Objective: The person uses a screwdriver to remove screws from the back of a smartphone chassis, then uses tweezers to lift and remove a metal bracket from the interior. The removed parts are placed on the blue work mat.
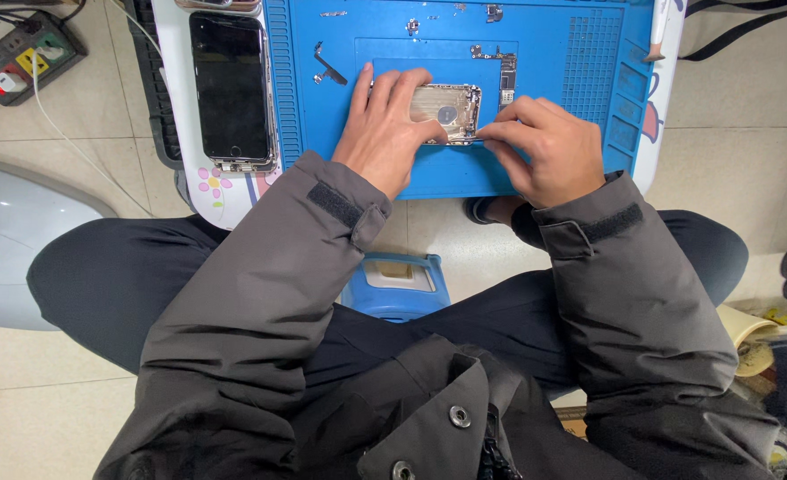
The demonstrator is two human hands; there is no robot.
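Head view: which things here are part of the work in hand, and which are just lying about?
In hand:
- phone housing, pinned by left hand
- right hand pinching at its lower edge
- blue mat

Lying about:
- black phone screen
- circuit board
- power strip

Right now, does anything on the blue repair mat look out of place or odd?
Mostly orderly. The left hand pins an opened silver phone housing on the blue silicone mat; the right hand works its lower edge. Small metal parts lie loose outside the mat's compartments, and a black-screened phone lies off the mat.
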